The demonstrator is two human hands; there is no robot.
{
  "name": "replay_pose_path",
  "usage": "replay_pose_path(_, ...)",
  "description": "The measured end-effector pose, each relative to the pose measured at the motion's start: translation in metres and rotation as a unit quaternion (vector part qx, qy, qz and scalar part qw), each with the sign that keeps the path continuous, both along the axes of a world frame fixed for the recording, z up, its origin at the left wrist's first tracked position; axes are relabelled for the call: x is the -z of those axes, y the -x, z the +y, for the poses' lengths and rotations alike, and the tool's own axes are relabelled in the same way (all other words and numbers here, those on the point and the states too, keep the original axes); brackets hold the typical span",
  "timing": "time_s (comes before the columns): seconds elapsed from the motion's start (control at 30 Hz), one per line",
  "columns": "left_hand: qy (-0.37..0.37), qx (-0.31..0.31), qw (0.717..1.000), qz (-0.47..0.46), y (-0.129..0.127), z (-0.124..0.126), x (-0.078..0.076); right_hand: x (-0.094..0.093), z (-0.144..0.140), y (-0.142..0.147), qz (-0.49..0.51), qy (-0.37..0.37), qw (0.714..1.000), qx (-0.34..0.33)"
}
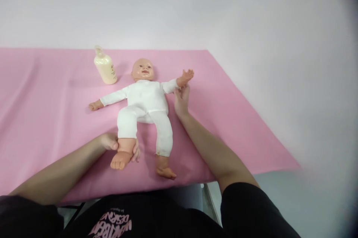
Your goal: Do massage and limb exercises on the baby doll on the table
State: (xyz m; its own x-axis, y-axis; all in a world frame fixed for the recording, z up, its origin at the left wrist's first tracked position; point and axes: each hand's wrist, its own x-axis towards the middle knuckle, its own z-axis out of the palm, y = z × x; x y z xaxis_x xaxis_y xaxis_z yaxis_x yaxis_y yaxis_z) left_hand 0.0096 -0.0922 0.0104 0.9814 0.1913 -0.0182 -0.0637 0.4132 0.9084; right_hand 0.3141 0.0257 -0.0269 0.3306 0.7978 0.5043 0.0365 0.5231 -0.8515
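Note:
A baby doll (148, 98) with a white cloth body lies on its back, head away from me and feet toward me. My left hand (110, 141) is wrapped from beneath around the doll's lower leg on the left, just above the foot; its fingertips show on the far side of the ankle. At the doll's outstretched arm on the right, my right hand (182, 100) grips the wrist from below, its fingers partly hidden behind it. The doll's other arm rests out to the left, and its other leg points toward the near table edge.
A pink cloth (229, 130) covers the table, whose right edge slants toward me. Beyond the doll's arm on the left stands a cream pump bottle (106, 69). A pale wall (167, 6) rises behind the table.

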Motion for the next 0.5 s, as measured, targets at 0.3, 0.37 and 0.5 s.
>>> replay_pose_path(0.3, -0.018, 0.167, 0.979, 0.118, -0.012, -0.010, -0.039, 0.026, 0.027, -0.024, 0.227, 0.163, 0.960, -0.010)
replay_pose_path(0.37, -0.027, 0.130, 0.984, 0.117, -0.014, -0.013, -0.042, 0.027, 0.029, -0.025, 0.234, 0.164, 0.958, -0.013)
replay_pose_path(0.5, -0.014, 0.152, 0.979, 0.135, -0.010, -0.011, -0.038, 0.022, 0.026, -0.023, 0.244, 0.167, 0.955, -0.022)
